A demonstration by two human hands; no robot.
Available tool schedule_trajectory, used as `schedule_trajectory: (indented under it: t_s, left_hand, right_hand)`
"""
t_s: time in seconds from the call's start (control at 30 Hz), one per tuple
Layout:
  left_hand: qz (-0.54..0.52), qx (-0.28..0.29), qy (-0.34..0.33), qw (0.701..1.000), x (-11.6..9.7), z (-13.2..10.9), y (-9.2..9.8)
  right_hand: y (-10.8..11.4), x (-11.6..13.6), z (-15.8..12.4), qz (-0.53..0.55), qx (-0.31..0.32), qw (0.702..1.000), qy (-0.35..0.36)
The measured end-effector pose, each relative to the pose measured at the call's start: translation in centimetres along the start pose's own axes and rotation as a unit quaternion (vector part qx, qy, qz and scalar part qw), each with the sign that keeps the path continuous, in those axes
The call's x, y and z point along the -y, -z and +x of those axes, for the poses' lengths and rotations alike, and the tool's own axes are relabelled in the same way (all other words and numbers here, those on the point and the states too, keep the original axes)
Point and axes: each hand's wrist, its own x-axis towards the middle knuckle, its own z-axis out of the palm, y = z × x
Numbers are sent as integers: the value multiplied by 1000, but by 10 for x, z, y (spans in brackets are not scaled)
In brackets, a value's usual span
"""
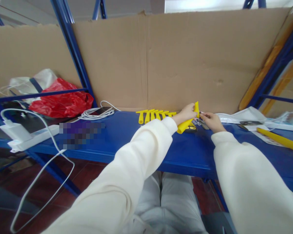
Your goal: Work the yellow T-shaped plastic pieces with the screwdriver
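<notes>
My left hand [187, 113] is closed around a yellow T-shaped plastic handle [184, 126], its round tube tilted down toward me and its flat head up. Close beside that head, my right hand [212, 121] has its fingers pinched together. What they pinch is too small to make out. Under and behind the handle lie a dark-and-yellow object [191, 128] and a small grey metallic piece [204, 124], both partly hidden. To the left, several like yellow handles [141, 117] stand in a row along the cardboard, the last ones partly covered by my left arm.
A cardboard sheet [185, 58] backs the blue table [136, 149]. At left are a red plastic bag [63, 99], a phone [101, 111] among coiled white cable, and a power strip [36, 138]. At right lie a long yellow piece [280, 139] and clear plastic packaging [248, 114].
</notes>
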Motion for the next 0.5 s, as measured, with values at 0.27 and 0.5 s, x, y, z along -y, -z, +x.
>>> schedule_trajectory:
  t_s: [0.27, 0.5]
  left_hand:
    - [349, 40, -269, 896, 34, -61, 54]
    - [423, 20, -255, 869, 50, -82, 65]
  right_hand:
    - [-21, 37, -21, 200, 113, 973, 17]
    - [-22, 51, -37, 183, 224, 956, 41]
